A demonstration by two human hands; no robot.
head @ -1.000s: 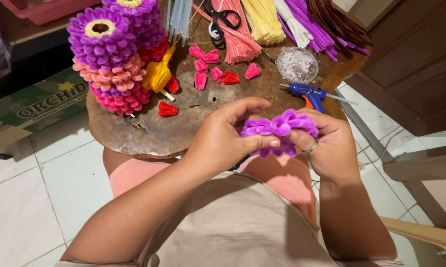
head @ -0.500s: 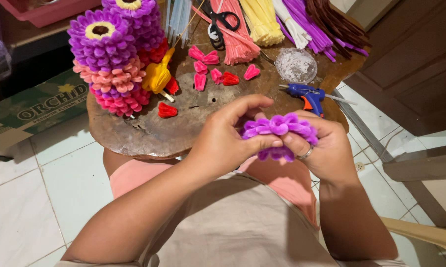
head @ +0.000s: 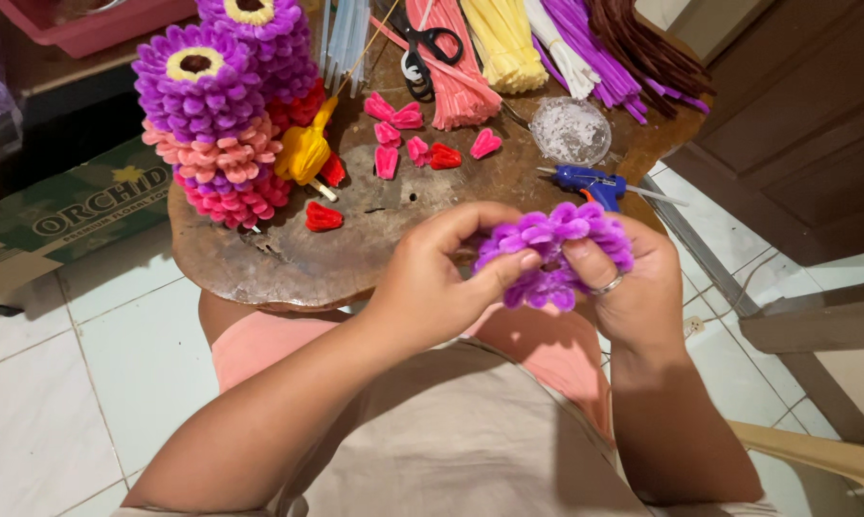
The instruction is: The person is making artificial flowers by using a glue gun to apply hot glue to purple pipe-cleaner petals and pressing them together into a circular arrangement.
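Both my hands hold a purple pipe-cleaner flower (head: 552, 247) over the near edge of a round wooden table (head: 288, 263). My left hand (head: 441, 278) pinches its left petals between thumb and fingers. My right hand (head: 633, 287), with a ring on one finger, cups the flower from the right and below, thumb pressed on the petals. Its underside is hidden by my fingers.
Finished purple, pink and red flowers (head: 216, 115) stand at the table's left, with a yellow one (head: 304, 153). Loose red and pink petals (head: 413, 148), a blue glue gun (head: 590, 182), scissors (head: 422, 43), a clear dish (head: 571, 129) and pipe-cleaner bundles (head: 566, 38) lie behind. A cardboard box (head: 58, 211) sits on the floor.
My left thumb and fingers have shifted slightly on the flower's petals. The flower stays between both hands in about the same place.
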